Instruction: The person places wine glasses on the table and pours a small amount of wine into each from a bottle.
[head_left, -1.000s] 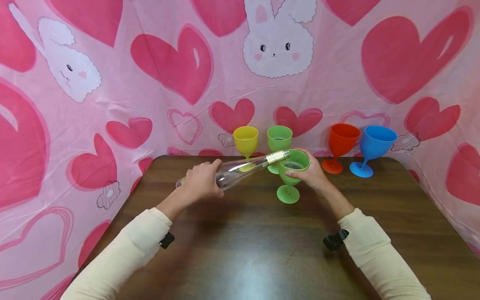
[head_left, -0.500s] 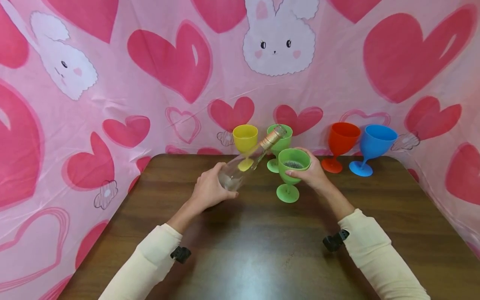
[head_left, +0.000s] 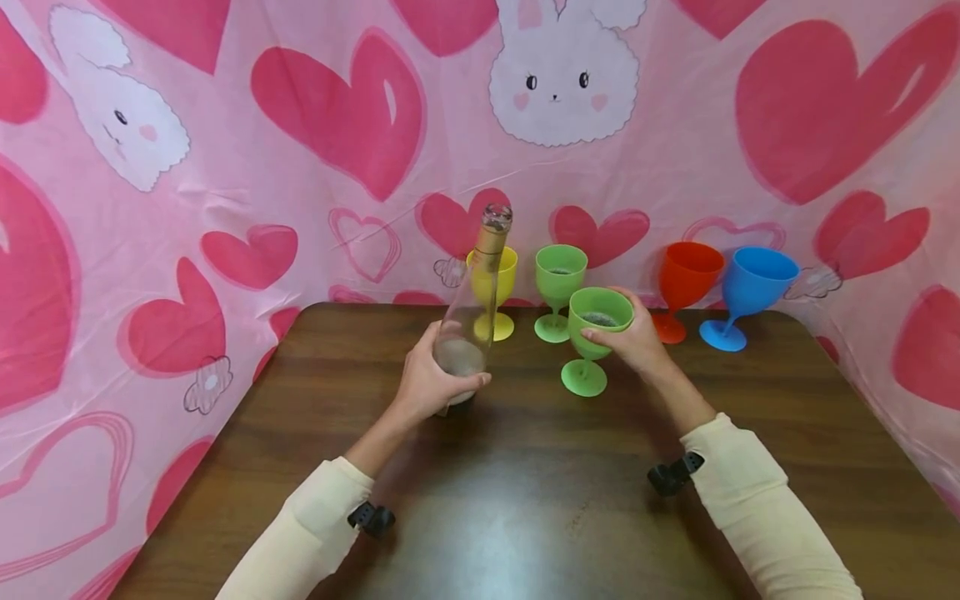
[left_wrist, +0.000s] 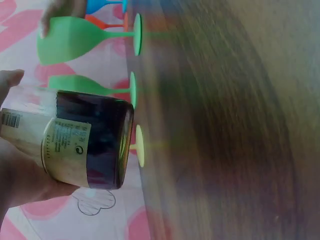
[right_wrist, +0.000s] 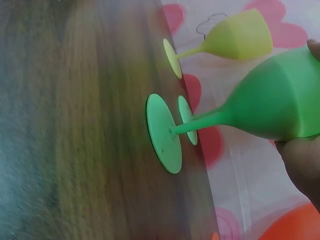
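Observation:
In the head view, my left hand (head_left: 435, 375) grips the lower body of a clear glass bottle (head_left: 468, 321). The bottle stands close to upright, its gold-wrapped neck leaning slightly right. Dark liquid shows at its base in the left wrist view, beside a printed label (left_wrist: 70, 145). My right hand (head_left: 637, 337) holds the bowl of a green goblet (head_left: 588, 333), which has some liquid inside. Whether that goblet's foot touches the table is hard to tell. Behind it are another green goblet (head_left: 558, 279), also with some liquid, and a yellow goblet (head_left: 504, 283), partly hidden by the bottle.
A red goblet (head_left: 686, 279) and a blue goblet (head_left: 757, 283) stand at the back right of the dark wooden table (head_left: 480, 500). Just past the table's back edge hangs a pink cloth (head_left: 360, 150) with hearts and rabbits.
The bottle has swung from a low tilt, its mouth over the front green goblet, to nearly upright and left of it. That goblet has shifted slightly to the right in my right hand.

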